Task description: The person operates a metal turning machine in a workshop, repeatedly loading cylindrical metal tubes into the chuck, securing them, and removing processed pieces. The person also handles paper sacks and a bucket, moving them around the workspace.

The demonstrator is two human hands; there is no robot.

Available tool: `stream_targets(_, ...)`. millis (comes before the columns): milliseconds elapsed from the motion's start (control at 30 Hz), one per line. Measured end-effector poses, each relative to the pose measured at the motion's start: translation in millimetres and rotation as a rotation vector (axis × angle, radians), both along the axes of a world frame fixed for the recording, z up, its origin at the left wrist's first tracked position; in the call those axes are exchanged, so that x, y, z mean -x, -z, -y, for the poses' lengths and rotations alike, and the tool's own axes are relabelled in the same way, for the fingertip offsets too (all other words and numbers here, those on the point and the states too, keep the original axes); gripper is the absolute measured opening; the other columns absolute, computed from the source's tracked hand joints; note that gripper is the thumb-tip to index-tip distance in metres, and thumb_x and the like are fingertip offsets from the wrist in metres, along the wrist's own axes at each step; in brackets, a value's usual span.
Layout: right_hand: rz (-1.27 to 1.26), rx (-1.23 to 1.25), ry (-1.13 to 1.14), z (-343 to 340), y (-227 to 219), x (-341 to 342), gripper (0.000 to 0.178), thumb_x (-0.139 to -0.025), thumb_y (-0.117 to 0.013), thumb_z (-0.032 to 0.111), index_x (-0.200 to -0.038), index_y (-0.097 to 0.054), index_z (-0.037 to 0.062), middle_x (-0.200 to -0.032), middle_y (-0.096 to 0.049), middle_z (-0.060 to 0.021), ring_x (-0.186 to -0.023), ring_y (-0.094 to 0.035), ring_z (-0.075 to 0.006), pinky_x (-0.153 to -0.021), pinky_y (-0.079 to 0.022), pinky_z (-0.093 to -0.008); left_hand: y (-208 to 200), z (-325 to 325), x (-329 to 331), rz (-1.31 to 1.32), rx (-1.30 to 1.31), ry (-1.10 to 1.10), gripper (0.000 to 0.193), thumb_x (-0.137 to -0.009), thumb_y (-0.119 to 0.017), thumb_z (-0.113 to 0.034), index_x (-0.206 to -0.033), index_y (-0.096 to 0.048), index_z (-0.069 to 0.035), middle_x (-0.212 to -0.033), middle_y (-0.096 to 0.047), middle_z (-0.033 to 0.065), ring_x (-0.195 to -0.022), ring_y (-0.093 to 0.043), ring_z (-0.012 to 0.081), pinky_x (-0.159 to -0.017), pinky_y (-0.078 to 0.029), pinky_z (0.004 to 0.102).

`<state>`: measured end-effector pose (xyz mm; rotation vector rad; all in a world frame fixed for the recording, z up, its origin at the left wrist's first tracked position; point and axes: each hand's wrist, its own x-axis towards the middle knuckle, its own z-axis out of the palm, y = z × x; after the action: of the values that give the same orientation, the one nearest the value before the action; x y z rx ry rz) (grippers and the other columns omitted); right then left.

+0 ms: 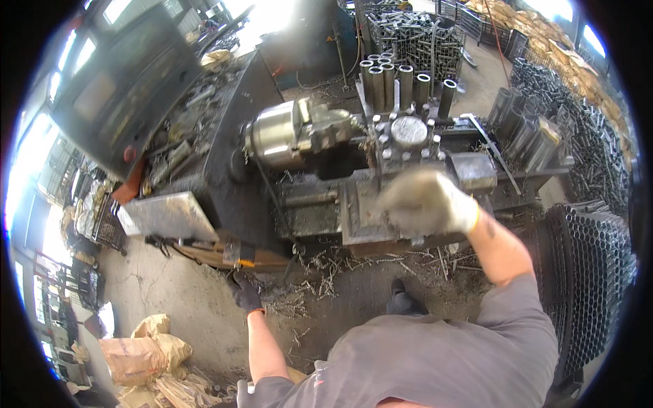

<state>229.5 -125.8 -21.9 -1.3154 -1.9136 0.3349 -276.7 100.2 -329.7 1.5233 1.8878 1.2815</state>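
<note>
My right hand (430, 204), in a pale work glove, is smeared by motion over the carriage of a lathe, in front of its tool post (409, 130). Its fingers cannot be made out. My left hand (246, 292), in a dark glove with an orange cuff, reaches to the lower front of the lathe, just below a small box with a yellow-orange patch (245, 262). Those fingers blend into the dark background, so their grip is unclear. Left of the tool post, the metal chuck (275, 134) faces right, with shiny parts at its jaws.
Several metal tubes (377, 88) stand upright behind the tool post; more tubes (524, 126) stand at its right. A long flat bar (494, 153) slants nearby. Metal shavings (326, 272) litter the floor. Paper sacks (139, 357) lie lower left, and stacked mesh-like metal pieces (592, 279) stand right.
</note>
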Motion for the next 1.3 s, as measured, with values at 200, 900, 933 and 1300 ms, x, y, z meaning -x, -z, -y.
stream_targets(200, 0.342, 0.615, 0.095, -199.2, -24.2, -138.5, 0.041, -0.092, -0.075, 0.031, -0.129, -0.077, 0.0147, -0.123, -0.079, -0.0100, -0.110, -0.075, -0.0253, -0.095, -0.058, -0.0377, -12.1, 4.2, -3.8, -0.206, -0.034, 0.025, 0.045, -0.113, -0.049, -0.040, -0.133, -0.066, -0.003, -0.125, -0.071, 0.0213, -0.114, -0.067, 0.0392, -0.097, -0.051, 0.0483)
stream_targets(900, -0.116, 1.038, -0.107, -290.5, 56.0, -184.3, 0.035, -0.099, -0.073, 0.030, -0.124, -0.077, 0.0058, -0.119, -0.079, -0.0093, -0.101, -0.076, -0.0215, -0.084, -0.063, -0.0345, -138.3, 57.5, -264.8, -0.350, -0.277, 0.521, 0.035, -0.096, -0.071, -0.020, -0.128, -0.066, -0.004, -0.112, -0.075, 0.0186, -0.102, -0.073, 0.0365, -0.093, -0.057, 0.0415)
stream_targets(933, -0.185, 1.095, -0.042, -293.0, 56.1, -183.0, 0.033, -0.099, -0.072, 0.028, -0.123, -0.077, 0.0048, -0.118, -0.079, -0.0086, -0.100, -0.076, -0.0226, -0.085, -0.063, -0.0345, -154.2, 53.5, -282.9, -0.318, -0.116, 0.711, 0.037, -0.097, -0.069, -0.021, -0.130, -0.066, -0.005, -0.111, -0.075, 0.0184, -0.102, -0.073, 0.0344, -0.093, -0.057, 0.0408)
stream_targets(1300, 0.456, 0.274, -0.428, -289.5, 56.3, -180.3, 0.020, -0.096, -0.077, 0.022, -0.108, -0.081, 0.0071, -0.093, -0.079, 0.0005, -0.080, -0.073, -0.0162, -0.074, -0.063, -0.0371, -163.8, 8.9, -406.9, 0.068, 0.473, 1.070, 0.059, -0.096, -0.073, -0.025, -0.150, -0.054, -0.008, -0.130, -0.070, 0.0180, -0.112, -0.070, 0.0278, -0.098, -0.055, 0.0413)
